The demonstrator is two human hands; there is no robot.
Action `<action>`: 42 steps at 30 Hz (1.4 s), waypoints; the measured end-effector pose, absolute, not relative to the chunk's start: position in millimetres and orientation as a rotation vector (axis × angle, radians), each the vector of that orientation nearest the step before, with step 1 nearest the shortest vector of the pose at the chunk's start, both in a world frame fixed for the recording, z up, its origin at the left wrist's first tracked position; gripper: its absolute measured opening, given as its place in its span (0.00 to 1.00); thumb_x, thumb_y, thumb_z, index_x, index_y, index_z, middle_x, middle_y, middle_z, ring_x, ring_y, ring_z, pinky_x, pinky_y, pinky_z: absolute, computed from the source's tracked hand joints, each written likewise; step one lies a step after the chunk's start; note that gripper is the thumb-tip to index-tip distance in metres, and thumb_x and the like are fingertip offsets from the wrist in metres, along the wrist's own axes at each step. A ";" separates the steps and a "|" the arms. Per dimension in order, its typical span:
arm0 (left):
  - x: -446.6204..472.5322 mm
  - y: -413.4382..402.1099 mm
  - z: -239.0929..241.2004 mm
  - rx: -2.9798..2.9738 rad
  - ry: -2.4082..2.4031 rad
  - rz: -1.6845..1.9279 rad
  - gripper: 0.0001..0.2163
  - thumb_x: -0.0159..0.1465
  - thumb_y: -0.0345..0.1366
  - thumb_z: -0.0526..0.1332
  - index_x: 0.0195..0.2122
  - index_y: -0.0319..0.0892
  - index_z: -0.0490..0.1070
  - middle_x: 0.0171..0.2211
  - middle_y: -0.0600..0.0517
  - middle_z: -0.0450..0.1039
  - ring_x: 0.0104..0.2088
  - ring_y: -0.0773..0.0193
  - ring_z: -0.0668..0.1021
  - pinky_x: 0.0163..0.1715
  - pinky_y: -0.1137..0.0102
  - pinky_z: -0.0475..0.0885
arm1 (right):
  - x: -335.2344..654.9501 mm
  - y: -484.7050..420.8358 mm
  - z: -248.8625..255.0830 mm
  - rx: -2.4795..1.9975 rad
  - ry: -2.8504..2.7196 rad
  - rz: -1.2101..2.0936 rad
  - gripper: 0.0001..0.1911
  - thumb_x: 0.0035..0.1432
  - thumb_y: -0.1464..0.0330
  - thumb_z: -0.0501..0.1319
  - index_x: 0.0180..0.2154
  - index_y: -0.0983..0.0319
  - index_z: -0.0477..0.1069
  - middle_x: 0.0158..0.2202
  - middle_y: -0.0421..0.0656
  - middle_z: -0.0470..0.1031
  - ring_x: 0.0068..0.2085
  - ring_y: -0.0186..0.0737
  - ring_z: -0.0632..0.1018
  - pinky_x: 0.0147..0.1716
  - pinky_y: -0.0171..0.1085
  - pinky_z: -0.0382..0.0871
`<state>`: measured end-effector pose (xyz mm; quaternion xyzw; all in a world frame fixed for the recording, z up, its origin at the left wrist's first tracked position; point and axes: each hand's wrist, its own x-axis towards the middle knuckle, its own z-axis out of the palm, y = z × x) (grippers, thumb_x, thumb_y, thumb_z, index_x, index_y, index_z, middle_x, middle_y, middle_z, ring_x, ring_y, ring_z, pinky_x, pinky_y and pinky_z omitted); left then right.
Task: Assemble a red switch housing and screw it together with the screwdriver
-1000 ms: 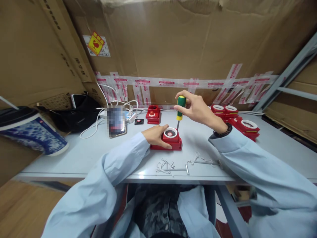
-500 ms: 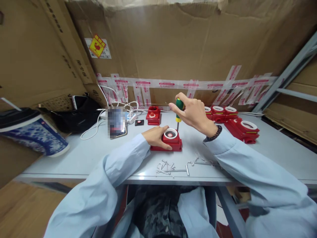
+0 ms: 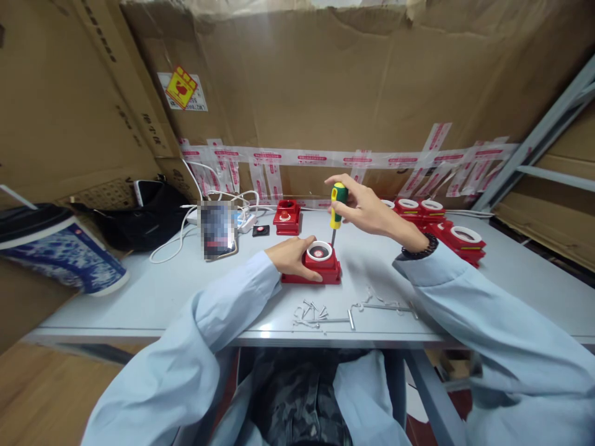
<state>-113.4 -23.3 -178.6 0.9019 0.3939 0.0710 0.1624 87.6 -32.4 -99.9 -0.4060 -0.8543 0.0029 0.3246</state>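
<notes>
My left hand point(image 3: 295, 257) is clasped around the left side of a red box with a white ring point(image 3: 320, 251) on top, pressing it to the table. In my right hand point(image 3: 360, 201) is a screwdriver point(image 3: 337, 207) with a green and yellow handle, held upright between thumb and fingers. Its shaft runs down to the box's right back corner; the tip is hidden behind the ring's edge. Several loose screws point(image 3: 313, 310) lie in front of the box, beside thin metal rods point(image 3: 332, 320).
Behind stands another red box point(image 3: 287, 217), with a small black plate point(image 3: 261, 230) beside it. More red boxes with white rings point(image 3: 465, 235) sit at the right. A phone point(image 3: 218, 229), white cables point(image 3: 174, 248) and a large blue-and-white cup point(image 3: 69, 254) occupy the left side.
My right hand has turned at the wrist around the screwdriver, and its forearm has shifted right. The screwdriver handle has rotated, showing more yellow. My left hand and the box keep their place.
</notes>
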 end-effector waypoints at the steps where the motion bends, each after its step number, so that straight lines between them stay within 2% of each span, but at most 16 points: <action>1: -113.6 -22.9 -178.9 2.575 1.121 0.209 0.31 0.46 0.61 0.64 0.40 0.43 0.60 0.33 0.49 0.72 0.34 0.54 0.76 0.32 0.68 0.64 | 87.4 -32.9 -99.6 -1.080 -2.227 -0.006 0.18 0.59 0.62 0.55 0.50 0.60 0.64 0.32 0.40 0.74 0.29 0.37 0.73 0.30 0.34 0.61; 4: -113.7 -22.6 -179.0 2.558 1.112 0.216 0.31 0.46 0.61 0.64 0.40 0.43 0.61 0.34 0.50 0.72 0.34 0.54 0.76 0.32 0.69 0.64 | 84.8 -35.8 -99.3 -1.270 -2.112 -0.233 0.17 0.59 0.56 0.55 0.44 0.60 0.69 0.26 0.41 0.72 0.26 0.40 0.71 0.28 0.36 0.59; 6: -113.6 -23.0 -178.7 2.546 1.113 0.214 0.30 0.46 0.61 0.64 0.40 0.43 0.61 0.33 0.50 0.72 0.34 0.55 0.76 0.31 0.69 0.64 | 83.6 -37.2 -99.4 -1.286 -2.112 -0.250 0.19 0.60 0.57 0.54 0.47 0.60 0.68 0.30 0.43 0.74 0.29 0.42 0.73 0.29 0.37 0.60; 9: -113.3 -23.5 -178.3 2.553 1.115 0.213 0.30 0.46 0.61 0.64 0.40 0.43 0.61 0.32 0.50 0.72 0.33 0.55 0.76 0.31 0.69 0.64 | 83.3 -37.2 -100.7 -1.101 -2.225 -0.022 0.21 0.61 0.62 0.52 0.55 0.60 0.61 0.36 0.43 0.75 0.31 0.39 0.74 0.31 0.36 0.62; 11: -113.2 -23.8 -177.9 2.555 1.120 0.208 0.31 0.46 0.61 0.64 0.41 0.43 0.61 0.32 0.50 0.72 0.33 0.55 0.76 0.31 0.69 0.64 | 82.6 -36.7 -102.9 -1.085 -2.222 -0.023 0.20 0.61 0.62 0.52 0.54 0.60 0.62 0.33 0.42 0.75 0.29 0.37 0.73 0.30 0.35 0.61; 14: -113.2 -24.5 -177.0 2.540 1.126 0.206 0.31 0.45 0.61 0.65 0.41 0.43 0.61 0.32 0.50 0.72 0.33 0.55 0.76 0.30 0.69 0.63 | 81.4 -36.8 -105.3 -1.247 -2.137 -0.253 0.19 0.60 0.57 0.54 0.49 0.59 0.66 0.26 0.40 0.72 0.26 0.39 0.71 0.28 0.36 0.59; 16: -113.3 -24.9 -176.6 2.530 1.124 0.209 0.31 0.45 0.60 0.65 0.41 0.43 0.61 0.32 0.50 0.72 0.33 0.55 0.76 0.30 0.69 0.63 | 82.8 -36.9 -103.8 -1.294 -2.121 -0.314 0.20 0.58 0.57 0.56 0.49 0.60 0.66 0.29 0.42 0.73 0.29 0.42 0.72 0.29 0.36 0.59; 19: -113.5 -25.1 -177.0 2.536 1.117 0.215 0.30 0.45 0.60 0.65 0.40 0.43 0.61 0.32 0.51 0.72 0.32 0.56 0.75 0.30 0.69 0.63 | 89.7 -36.5 -96.4 -1.160 -2.248 -0.097 0.22 0.52 0.67 0.59 0.51 0.61 0.62 0.36 0.44 0.74 0.33 0.40 0.73 0.31 0.36 0.62; 21: -113.7 -24.6 -177.7 2.539 1.109 0.213 0.30 0.45 0.60 0.65 0.39 0.43 0.61 0.31 0.51 0.71 0.32 0.56 0.75 0.30 0.69 0.63 | 94.0 -36.6 -91.0 -1.027 -2.332 0.091 0.22 0.51 0.70 0.60 0.49 0.61 0.62 0.35 0.42 0.74 0.32 0.37 0.73 0.31 0.34 0.63; 24: -114.4 -23.3 -178.9 2.538 1.100 0.229 0.30 0.45 0.60 0.65 0.39 0.43 0.61 0.31 0.51 0.71 0.32 0.56 0.75 0.30 0.69 0.63 | 94.2 -38.6 -89.0 -1.078 -2.288 0.020 0.14 0.53 0.63 0.62 0.41 0.61 0.66 0.29 0.40 0.72 0.29 0.37 0.72 0.30 0.35 0.62; 26: -115.0 -22.3 -179.7 2.533 1.095 0.242 0.29 0.45 0.59 0.65 0.39 0.44 0.61 0.32 0.51 0.71 0.32 0.56 0.75 0.31 0.69 0.63 | 90.8 -40.1 -92.4 -1.202 -2.201 -0.159 0.15 0.53 0.57 0.62 0.38 0.60 0.67 0.26 0.40 0.71 0.27 0.38 0.71 0.29 0.36 0.60; 28: -115.5 -21.7 -180.3 2.518 1.090 0.248 0.29 0.45 0.58 0.66 0.39 0.44 0.60 0.32 0.51 0.72 0.32 0.56 0.75 0.31 0.69 0.64 | 87.4 -40.3 -97.7 -1.213 -2.171 -0.215 0.17 0.55 0.57 0.61 0.42 0.60 0.66 0.29 0.41 0.72 0.28 0.39 0.71 0.30 0.37 0.61; 32: -115.6 -22.3 -179.9 2.484 1.077 0.262 0.28 0.46 0.56 0.66 0.39 0.44 0.60 0.34 0.51 0.73 0.33 0.56 0.76 0.31 0.68 0.65 | 85.8 -36.8 -107.9 -0.931 -2.242 0.078 0.23 0.58 0.66 0.58 0.55 0.59 0.57 0.37 0.41 0.73 0.32 0.36 0.72 0.34 0.36 0.65; 35: -115.0 -23.1 -178.8 2.478 1.088 0.254 0.29 0.45 0.57 0.66 0.39 0.43 0.60 0.34 0.50 0.73 0.33 0.56 0.76 0.30 0.69 0.64 | 85.1 -34.9 -113.1 -0.902 -2.210 0.093 0.20 0.58 0.66 0.58 0.52 0.59 0.60 0.34 0.39 0.72 0.30 0.34 0.71 0.32 0.34 0.64; 39: -114.4 -23.5 -178.3 2.482 1.102 0.237 0.29 0.45 0.58 0.66 0.40 0.43 0.60 0.33 0.50 0.73 0.33 0.56 0.76 0.30 0.69 0.64 | 83.9 -35.6 -112.7 -1.125 -2.118 -0.201 0.19 0.55 0.59 0.62 0.46 0.61 0.66 0.30 0.40 0.72 0.27 0.36 0.70 0.29 0.35 0.61; 42: -114.3 -23.9 -178.1 2.518 1.100 0.231 0.29 0.46 0.58 0.65 0.39 0.44 0.60 0.32 0.51 0.72 0.33 0.56 0.75 0.30 0.69 0.63 | 90.1 -36.1 -103.2 -1.151 -2.203 -0.109 0.24 0.55 0.60 0.61 0.51 0.61 0.62 0.32 0.42 0.73 0.28 0.37 0.71 0.30 0.36 0.62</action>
